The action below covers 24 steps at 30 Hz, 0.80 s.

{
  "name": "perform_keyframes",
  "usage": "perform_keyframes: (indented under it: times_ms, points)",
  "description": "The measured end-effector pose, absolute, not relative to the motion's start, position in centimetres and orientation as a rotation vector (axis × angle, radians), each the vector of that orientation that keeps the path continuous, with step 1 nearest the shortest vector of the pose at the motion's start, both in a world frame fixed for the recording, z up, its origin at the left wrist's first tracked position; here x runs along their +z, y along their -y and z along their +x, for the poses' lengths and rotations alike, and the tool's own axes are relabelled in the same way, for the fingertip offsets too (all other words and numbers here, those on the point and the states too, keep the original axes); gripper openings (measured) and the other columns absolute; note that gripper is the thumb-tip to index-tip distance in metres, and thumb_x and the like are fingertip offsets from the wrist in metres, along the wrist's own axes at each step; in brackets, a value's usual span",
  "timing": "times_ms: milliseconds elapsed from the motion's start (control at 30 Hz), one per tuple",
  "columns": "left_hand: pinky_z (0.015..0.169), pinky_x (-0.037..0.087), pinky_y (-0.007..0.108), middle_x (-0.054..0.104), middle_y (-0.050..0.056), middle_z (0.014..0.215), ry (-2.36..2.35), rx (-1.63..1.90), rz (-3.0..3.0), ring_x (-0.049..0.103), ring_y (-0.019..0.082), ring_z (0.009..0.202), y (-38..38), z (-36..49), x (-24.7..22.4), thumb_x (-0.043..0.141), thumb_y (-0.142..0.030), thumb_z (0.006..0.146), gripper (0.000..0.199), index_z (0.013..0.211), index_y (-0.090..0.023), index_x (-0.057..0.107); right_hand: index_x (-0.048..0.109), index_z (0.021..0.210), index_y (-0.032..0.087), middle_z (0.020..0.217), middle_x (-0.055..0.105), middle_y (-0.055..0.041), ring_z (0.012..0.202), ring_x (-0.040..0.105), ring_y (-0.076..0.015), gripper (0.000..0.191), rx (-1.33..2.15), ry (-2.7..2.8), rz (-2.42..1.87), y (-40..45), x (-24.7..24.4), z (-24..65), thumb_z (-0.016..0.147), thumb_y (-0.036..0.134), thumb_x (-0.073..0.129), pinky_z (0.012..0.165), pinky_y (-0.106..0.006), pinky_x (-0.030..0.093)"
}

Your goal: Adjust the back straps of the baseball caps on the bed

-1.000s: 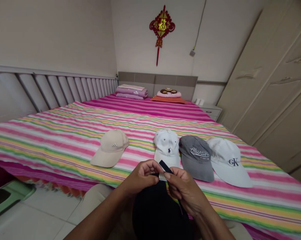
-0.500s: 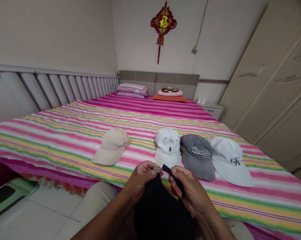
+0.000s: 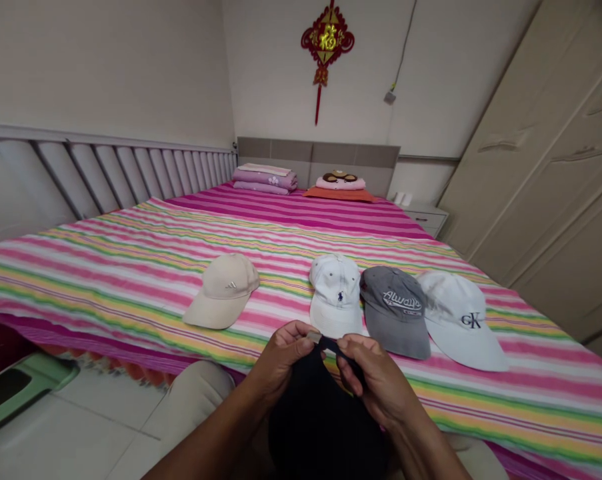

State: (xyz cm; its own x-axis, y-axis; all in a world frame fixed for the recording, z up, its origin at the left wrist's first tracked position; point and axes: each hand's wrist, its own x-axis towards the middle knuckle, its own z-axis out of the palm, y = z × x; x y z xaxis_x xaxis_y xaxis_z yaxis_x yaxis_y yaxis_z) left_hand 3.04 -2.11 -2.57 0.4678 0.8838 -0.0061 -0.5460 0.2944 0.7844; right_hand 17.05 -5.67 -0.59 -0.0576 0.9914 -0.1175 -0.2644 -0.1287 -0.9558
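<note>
A black cap (image 3: 325,427) is held over my lap with its back opening toward the bed. My left hand (image 3: 285,357) pinches the metal buckle (image 3: 315,337) at one side of that opening. Between the thumb and fingers of my right hand (image 3: 371,373) is the cap's dark strap (image 3: 329,345), its end at the buckle. Whether the strap end has passed inside the buckle I cannot tell. Just beyond my hands lie a white cap (image 3: 335,293) with a small dark rider logo, a grey cap (image 3: 395,310) lettered "Always" and a white CK cap (image 3: 461,320).
Farther left on the striped bed sheet (image 3: 131,280) rests a beige cap (image 3: 223,290). Folded purple bedding (image 3: 265,180) and a pink and orange pile (image 3: 341,187) sit by the headboard (image 3: 275,155). A green stool (image 3: 31,387) stands on the floor at left.
The strap end, which stood apart from the buckle, has moved left and now meets it. My right fingers have shifted slightly along with it.
</note>
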Motion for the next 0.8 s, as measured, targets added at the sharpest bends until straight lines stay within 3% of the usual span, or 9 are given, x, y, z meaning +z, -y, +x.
perform_keyframes:
  times_ms: [600,800]
  points:
    - [0.061,0.044,0.023,0.065,0.001,0.065,-0.480,0.979,0.893,0.059,0.011,0.059,1.93,2.53,-3.22,0.074,-0.024,0.058,0.025,0.077,-0.014,0.061,0.050,0.052,0.015,0.033,0.038,0.0082,0.030,0.019,-0.0025,0.029,1.528,1.005,-1.027,5.65,-0.81,16.98,0.071,0.035,0.059,0.037,-0.022,0.013]
    - [0.060,0.041,0.022,0.064,0.001,0.068,-0.528,0.993,0.983,0.057,0.010,0.060,1.92,2.39,-3.20,0.073,-0.024,0.059,0.022,0.076,-0.014,0.061,0.049,0.056,0.017,0.033,0.034,0.0103,0.030,0.016,-0.0022,0.032,1.546,1.003,-1.072,5.74,-0.77,17.13,0.067,0.044,0.063,0.035,-0.021,0.009]
